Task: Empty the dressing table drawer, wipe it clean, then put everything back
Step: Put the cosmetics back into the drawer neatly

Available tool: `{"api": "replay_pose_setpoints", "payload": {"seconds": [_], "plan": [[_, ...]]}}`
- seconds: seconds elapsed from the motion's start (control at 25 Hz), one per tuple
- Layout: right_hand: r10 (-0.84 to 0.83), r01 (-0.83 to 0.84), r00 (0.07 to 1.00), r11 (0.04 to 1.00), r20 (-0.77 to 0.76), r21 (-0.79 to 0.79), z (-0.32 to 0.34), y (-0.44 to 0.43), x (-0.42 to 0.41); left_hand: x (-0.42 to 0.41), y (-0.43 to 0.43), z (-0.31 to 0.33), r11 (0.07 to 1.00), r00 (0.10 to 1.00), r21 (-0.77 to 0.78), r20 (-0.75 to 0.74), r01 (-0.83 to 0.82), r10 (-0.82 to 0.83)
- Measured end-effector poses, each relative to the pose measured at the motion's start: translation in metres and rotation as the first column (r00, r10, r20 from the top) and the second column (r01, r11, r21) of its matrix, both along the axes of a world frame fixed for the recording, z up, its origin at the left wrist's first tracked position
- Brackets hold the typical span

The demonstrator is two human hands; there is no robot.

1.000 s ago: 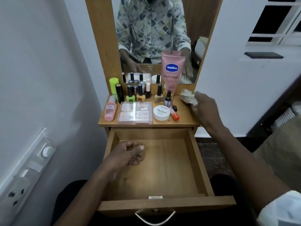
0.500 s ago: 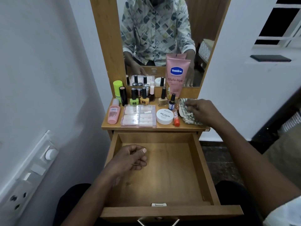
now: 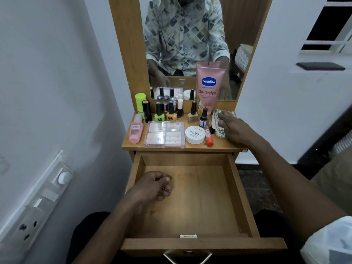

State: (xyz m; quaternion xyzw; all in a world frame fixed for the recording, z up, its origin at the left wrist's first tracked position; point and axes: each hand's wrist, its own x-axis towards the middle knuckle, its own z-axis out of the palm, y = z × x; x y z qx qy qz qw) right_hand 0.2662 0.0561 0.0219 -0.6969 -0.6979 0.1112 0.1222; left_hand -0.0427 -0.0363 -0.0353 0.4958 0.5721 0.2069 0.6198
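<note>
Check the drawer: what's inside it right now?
Only bare wooden floor shows inside the drawer, plus the left hand, fingers loosely curled, holding nothing visible. The hand and forearm cover the left part of the floor, so anything beneath them cannot be seen.

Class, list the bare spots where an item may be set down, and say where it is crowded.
Bare: the drawer floor right of the left hand. Crowded: the tabletop, from the pink bottle to the cloth the right hand holds; only a thin front strip is free.

Dim indoor light, sharp centre (wide-angle bowing at edges)
</note>
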Motion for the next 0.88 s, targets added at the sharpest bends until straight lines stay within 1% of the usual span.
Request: {"api": "replay_pose_setpoints", "payload": {"seconds": [0.04, 0.08, 0.12, 0.2, 0.24, 0.28, 0.32, 0.4, 0.44, 0.48, 0.56, 0.64, 0.72, 0.8, 0.88], "plan": [[-0.006, 0.008, 0.999, 1.000, -0.045, 0.030, 0.004, -0.003, -0.001, -0.001, 0.002, 0.000, 1.000, 1.000, -0.010, -0.012, -0.005, 0.004], [-0.022, 0.035, 0.993, 0.994, -0.119, 0.104, 0.008, -0.005, -0.002, -0.002, 0.005, 0.001, 1.000, 1.000, -0.013, -0.027, -0.010, 0.010], [-0.044, 0.087, 0.978, 0.974, -0.202, 0.210, 0.013, -0.008, -0.004, -0.003, 0.009, 0.001, 1.000, 0.999, -0.006, -0.052, -0.013, 0.013], [-0.072, 0.233, 0.927, 0.880, -0.369, 0.414, 0.030, -0.011, -0.009, -0.006, 0.020, 0.002, 0.999, 0.992, 0.032, -0.128, 0.002, 0.002], [-0.051, 0.284, 0.892, 0.836, -0.448, 0.469, 0.040, -0.009, -0.012, -0.006, 0.025, 0.002, 0.998, 0.987, 0.055, -0.158, 0.012, -0.003], [-0.023, 0.316, 0.856, 0.813, -0.516, 0.488, 0.051, -0.005, -0.015, -0.006, 0.029, 0.002, 0.996, 0.983, 0.086, -0.182, 0.017, -0.002], [-0.002, 0.339, 0.818, 0.810, -0.576, 0.478, 0.062, 0.001, -0.018, -0.006, 0.032, 0.001, 0.992, 0.979, 0.123, -0.201, 0.018, 0.007], [0.019, 0.352, 0.718, 0.853, -0.696, 0.386, 0.077, 0.014, -0.024, -0.004, 0.034, -0.002, 0.980, 0.968, 0.197, -0.249, 0.037, 0.014], [0.027, 0.334, 0.663, 0.884, -0.748, 0.328, 0.081, 0.020, -0.027, -0.003, 0.032, -0.003, 0.971, 0.959, 0.227, -0.283, 0.073, -0.006], [0.037, 0.304, 0.626, 0.909, -0.779, 0.287, 0.081, 0.026, -0.028, -0.003, 0.031, -0.004, 0.961, 0.948, 0.251, -0.317, 0.120, -0.036], [0.057, 0.256, 0.620, 0.928, -0.782, 0.271, 0.078, 0.035, -0.030, -0.004, 0.029, -0.008, 0.939, 0.929, 0.284, -0.362, 0.195, -0.084], [0.053, 0.270, 0.611, 0.924, -0.790, 0.270, 0.074, 0.041, -0.031, -0.006, 0.030, -0.010, 0.927, 0.921, 0.304, -0.378, 0.222, -0.096], [0.048, 0.292, 0.575, 0.921, -0.817, 0.260, 0.072, 0.045, -0.028, -0.008, 0.032, -0.011, 0.919, 0.914, 0.313, -0.393, 0.241, -0.105], [0.064, 0.312, 0.578, 0.904, -0.813, 0.293, 0.076, 0.039, -0.026, -0.007, 0.032, -0.012, 0.907, 0.899, 0.322, -0.422, 0.272, -0.120], [0.130, 0.349, 0.597, 0.847, -0.792, 0.402, 0.093, 0.023, -0.026, -0.006, 0.032, -0.012, 0.903, 0.893, 0.326, -0.434, 0.281, -0.121]]}}
